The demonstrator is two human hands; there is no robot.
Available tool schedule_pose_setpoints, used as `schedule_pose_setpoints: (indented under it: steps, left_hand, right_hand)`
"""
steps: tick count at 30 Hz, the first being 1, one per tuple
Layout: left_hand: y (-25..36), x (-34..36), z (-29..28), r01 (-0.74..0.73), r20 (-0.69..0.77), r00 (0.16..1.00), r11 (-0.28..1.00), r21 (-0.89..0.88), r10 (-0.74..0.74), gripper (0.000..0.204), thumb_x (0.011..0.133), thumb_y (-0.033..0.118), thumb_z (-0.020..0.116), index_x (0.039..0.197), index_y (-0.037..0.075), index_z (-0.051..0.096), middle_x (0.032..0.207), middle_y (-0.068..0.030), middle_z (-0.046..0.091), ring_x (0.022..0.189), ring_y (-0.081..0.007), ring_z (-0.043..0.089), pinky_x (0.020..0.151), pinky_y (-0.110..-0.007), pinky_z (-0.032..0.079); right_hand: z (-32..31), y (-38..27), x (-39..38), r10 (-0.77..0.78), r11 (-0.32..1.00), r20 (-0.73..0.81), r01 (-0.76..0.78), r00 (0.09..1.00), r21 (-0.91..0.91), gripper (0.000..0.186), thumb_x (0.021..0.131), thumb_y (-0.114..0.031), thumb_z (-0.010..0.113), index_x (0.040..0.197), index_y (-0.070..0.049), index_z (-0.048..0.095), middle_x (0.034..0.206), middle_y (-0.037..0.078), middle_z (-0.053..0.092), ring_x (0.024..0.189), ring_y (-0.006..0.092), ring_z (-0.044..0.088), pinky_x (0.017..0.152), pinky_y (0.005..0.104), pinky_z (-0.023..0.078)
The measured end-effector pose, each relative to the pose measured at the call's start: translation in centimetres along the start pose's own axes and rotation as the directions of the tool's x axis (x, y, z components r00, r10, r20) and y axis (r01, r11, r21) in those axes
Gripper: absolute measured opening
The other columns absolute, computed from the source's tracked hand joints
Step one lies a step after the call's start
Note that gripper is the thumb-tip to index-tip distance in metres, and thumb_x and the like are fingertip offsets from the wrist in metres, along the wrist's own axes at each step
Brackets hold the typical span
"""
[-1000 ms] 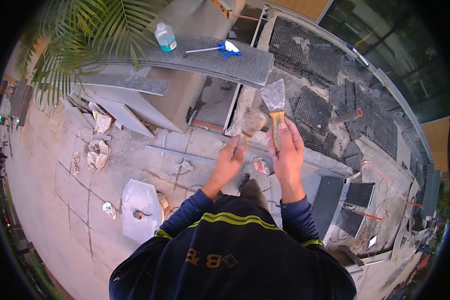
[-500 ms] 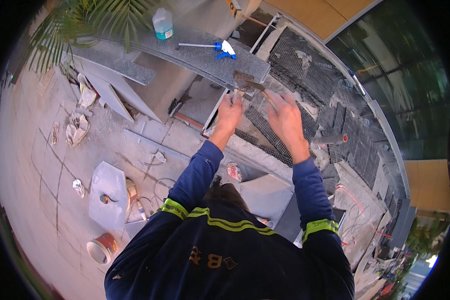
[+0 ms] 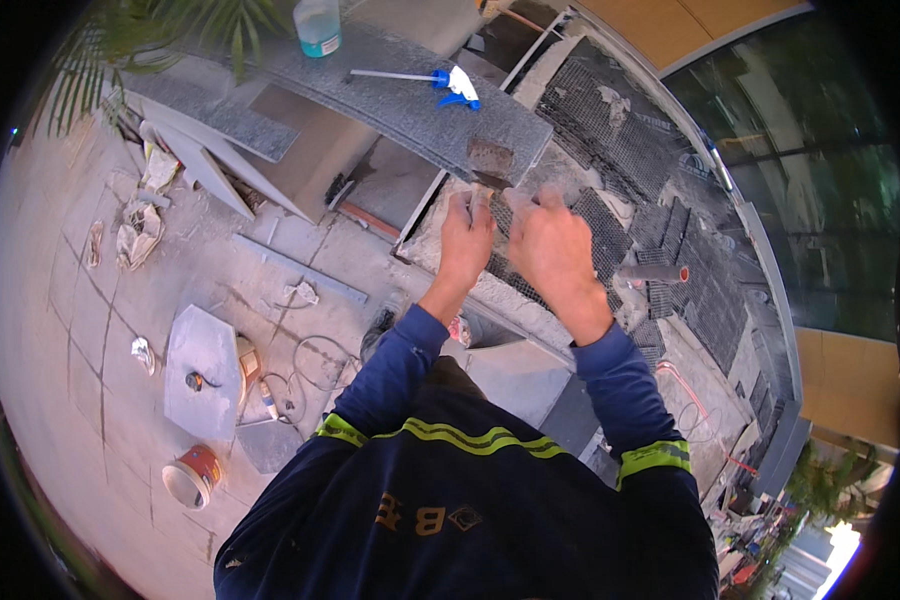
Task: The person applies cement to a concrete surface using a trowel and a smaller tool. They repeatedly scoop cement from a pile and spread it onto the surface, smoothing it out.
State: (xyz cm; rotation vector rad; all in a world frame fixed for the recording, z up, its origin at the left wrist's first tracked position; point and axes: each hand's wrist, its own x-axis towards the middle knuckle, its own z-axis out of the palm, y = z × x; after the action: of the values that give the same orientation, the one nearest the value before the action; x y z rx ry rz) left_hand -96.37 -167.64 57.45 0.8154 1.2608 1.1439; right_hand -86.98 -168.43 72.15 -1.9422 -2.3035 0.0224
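Observation:
My left hand (image 3: 465,238) is closed round the short handle of a putty knife with a square, brown-smeared blade (image 3: 490,157). Close beside it, my right hand (image 3: 555,248) grips a second scraper, whose narrow dark blade (image 3: 489,181) lies across the base of the first. Whether the two blades touch, I cannot tell. Just beyond both tools is the corner of a speckled grey stone slab (image 3: 390,105). On that slab lies a blue-and-white spray trigger head (image 3: 457,86) with its tube, and a clear bottle of blue-green liquid (image 3: 317,30) stands farther left.
Black grid mats (image 3: 610,130) and a short pipe (image 3: 655,273) lie to the right, by a glass wall (image 3: 810,170). Stone panels (image 3: 230,170) lean at the left. On the paving are a grey offcut (image 3: 202,360), a bucket (image 3: 192,478), a cable and crumpled wrappers.
My right hand has moved left, closer to my left hand, bringing its scraper blade from beside the square blade to across its base. The view has shifted slightly.

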Motion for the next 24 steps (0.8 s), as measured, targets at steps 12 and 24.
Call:
schedule_pose_setpoints:
  steps: [12,24]
  left_hand:
    - [0.6,0.3,-0.3,0.082,0.120,0.990,0.994,-0.071,-0.073,0.028,0.109,0.021,0.049,0.122,-0.004,0.052,0.083,-0.0084,0.065,0.069,-0.0152,0.059,0.063,-0.035,0.049]
    - [0.2,1.0,-0.5,0.166,0.236,0.964,0.969,-0.185,-0.120,0.024,0.111,0.024,0.049,0.120,0.002,0.051,0.087,-0.0038,0.060,0.073,-0.0101,0.055,0.063,-0.029,0.046]
  right_hand:
    - [2.4,-0.5,1.1,0.175,0.985,-0.114,-0.173,0.978,0.024,0.039,0.085,-0.009,0.066,0.124,-0.012,0.071,0.098,0.017,0.063,0.072,0.0414,0.070,0.065,0.0494,0.060]
    - [2.5,0.5,4.2,0.219,0.974,-0.107,-0.224,0.970,-0.035,0.039,0.081,-0.012,0.069,0.120,-0.013,0.068,0.097,0.018,0.063,0.069,0.0388,0.070,0.060,0.0486,0.059]
